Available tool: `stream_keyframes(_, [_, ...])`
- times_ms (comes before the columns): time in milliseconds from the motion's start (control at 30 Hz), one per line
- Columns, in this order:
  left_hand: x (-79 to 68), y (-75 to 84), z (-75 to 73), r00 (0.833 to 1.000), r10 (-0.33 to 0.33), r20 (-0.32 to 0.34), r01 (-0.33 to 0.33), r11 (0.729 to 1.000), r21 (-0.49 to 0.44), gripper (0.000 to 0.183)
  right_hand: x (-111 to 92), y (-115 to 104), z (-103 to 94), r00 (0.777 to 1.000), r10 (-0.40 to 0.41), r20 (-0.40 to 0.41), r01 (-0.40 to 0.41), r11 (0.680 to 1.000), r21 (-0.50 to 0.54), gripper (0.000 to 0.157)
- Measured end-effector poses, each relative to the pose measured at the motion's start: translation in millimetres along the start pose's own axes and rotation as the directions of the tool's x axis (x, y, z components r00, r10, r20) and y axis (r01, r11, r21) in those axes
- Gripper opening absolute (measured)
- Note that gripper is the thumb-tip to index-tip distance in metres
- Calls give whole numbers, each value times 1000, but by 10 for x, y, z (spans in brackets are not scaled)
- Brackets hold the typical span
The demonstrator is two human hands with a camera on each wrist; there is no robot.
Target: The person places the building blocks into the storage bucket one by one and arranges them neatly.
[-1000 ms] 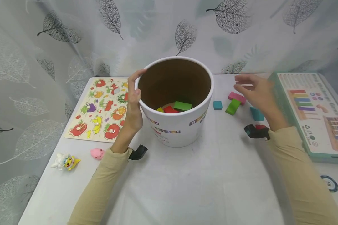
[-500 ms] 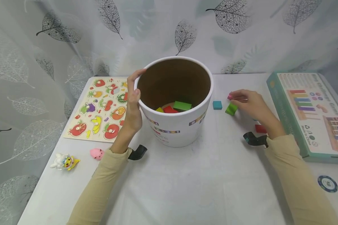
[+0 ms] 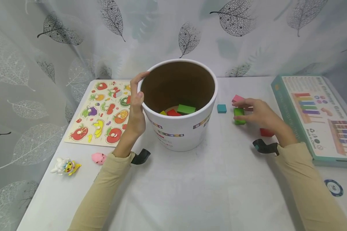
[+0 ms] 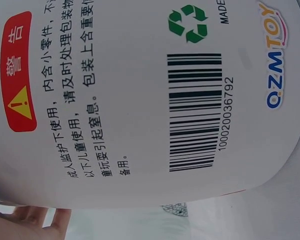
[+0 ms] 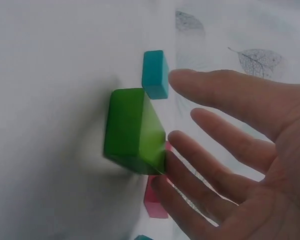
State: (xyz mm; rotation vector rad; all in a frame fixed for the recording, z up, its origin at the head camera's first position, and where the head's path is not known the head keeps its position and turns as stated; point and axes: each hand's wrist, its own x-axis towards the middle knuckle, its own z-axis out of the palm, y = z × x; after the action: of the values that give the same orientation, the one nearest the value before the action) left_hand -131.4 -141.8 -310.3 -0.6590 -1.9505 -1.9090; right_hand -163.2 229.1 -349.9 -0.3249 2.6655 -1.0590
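Note:
My left hand grips the rim of the white bucket at its left side. In the left wrist view, the fingers show below the bucket's printed wall. Several blocks lie inside the bucket, among them a green block and a red block. My right hand is spread around another green block on the table. In the right wrist view its fingers look relaxed beside that block; contact is unclear. A pink block lies behind, partly hidden, and a teal block lies left.
A red block lies under the right wrist. The teal game box stands at the right, with a poker chip in front. At the left are a fruit puzzle board, a pink toy and a yellow-and-white figurine.
My right hand has come down from the back right, first onto the pink block, then forward to the green block. The green block has turned. The left hand keeps its hold on the bucket.

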Motion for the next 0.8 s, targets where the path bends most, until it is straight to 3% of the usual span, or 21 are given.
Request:
stream_keyframes(133, [0,-4,-4,1000,0,1,0,1000,5,72,-5,-4,62,997,-80,-14,80,996,45,52])
stream_keyframes(267, [-1,-10,-3,1000,-3,1,3,1000,14,75,-8,-22,101,992,-124,-3,124,992,26,52])
stream_keyframes(633, [-7,5,6,1000,-3,-8,3,1000,4,72,-88,56,94,997,-64,33,68,989,-131,50])
stream_keyframes(800, [-15,5,10,1000,-9,-9,9,1000,12,72,-87,35,102,999,-32,5,33,986,-162,47])
